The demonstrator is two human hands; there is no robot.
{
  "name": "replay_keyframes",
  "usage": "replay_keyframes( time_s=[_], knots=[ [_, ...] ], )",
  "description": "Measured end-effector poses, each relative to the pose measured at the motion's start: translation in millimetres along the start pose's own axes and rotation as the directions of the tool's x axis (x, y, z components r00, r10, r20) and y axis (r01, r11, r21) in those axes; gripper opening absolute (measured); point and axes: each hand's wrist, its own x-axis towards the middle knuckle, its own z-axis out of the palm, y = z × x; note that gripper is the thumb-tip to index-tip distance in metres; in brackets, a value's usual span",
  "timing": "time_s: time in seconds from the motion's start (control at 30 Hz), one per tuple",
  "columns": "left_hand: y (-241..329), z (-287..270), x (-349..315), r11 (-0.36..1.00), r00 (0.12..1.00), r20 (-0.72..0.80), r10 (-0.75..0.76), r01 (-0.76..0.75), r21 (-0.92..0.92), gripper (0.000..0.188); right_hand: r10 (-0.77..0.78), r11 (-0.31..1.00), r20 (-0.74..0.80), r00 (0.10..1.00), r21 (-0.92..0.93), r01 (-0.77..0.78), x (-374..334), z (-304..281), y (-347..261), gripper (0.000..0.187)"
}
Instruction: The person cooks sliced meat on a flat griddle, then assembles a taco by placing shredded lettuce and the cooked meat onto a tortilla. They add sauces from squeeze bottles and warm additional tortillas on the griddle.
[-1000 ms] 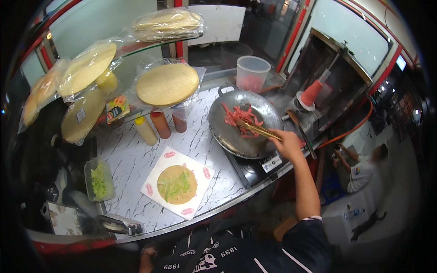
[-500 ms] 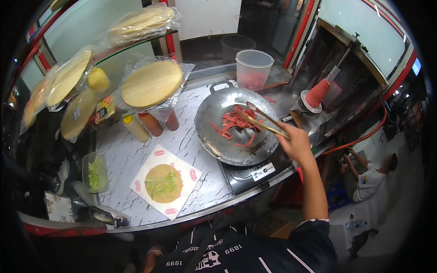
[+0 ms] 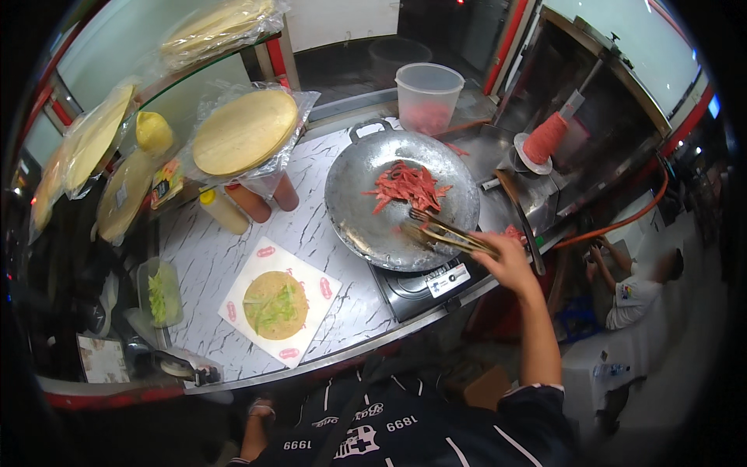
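Note:
My right hand (image 3: 507, 261) grips metal tongs (image 3: 440, 229) whose tips rest in a wide steel pan (image 3: 366, 183), just below a pile of red meat strips (image 3: 406, 185). The pan sits on a black portable stove (image 3: 424, 284) at the counter's right end. To the left, a flatbread topped with green shreds (image 3: 275, 304) lies on a white paper sheet (image 3: 315, 276). My left hand is not in view.
Sauce bottles (image 3: 247, 204) stand behind the paper under a wrapped stack of flatbreads (image 3: 243, 131). A clear tub (image 3: 427, 95) holds red pieces behind the pan. A small box of greens (image 3: 159, 293) sits at left. A person (image 3: 634, 280) crouches outside at right.
The tongs have dropped from the meat pile to the pan's near side. The view has shifted, so the pan and counter sit more to the centre.

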Motion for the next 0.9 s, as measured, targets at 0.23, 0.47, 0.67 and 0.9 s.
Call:
replay_keyframes(
  time_s=[0.23,0.47,0.67,0.9],
  knots=[
    [-22,10,12,0.997,0.996,0.082,0.042,-0.047,0.056,0.049,0.008,0.988,-0.273,0.962,-0.145,-0.049,50,21,12,0.035],
    [-55,14,24,0.999,0.996,0.074,0.051,-0.052,0.009,0.054,0.068,0.984,-0.329,0.942,-0.135,-0.119,47,6,-14,0.037],
    [-59,15,18,0.998,0.997,0.072,0.026,-0.030,0.060,0.055,0.115,0.983,-0.271,0.956,-0.105,-0.148,7,-1,-25,0.042],
    [-47,9,18,0.995,0.998,0.050,0.027,-0.031,0.095,0.056,0.034,0.989,-0.244,0.969,-0.132,-0.068,24,25,6,0.042]
  ],
)
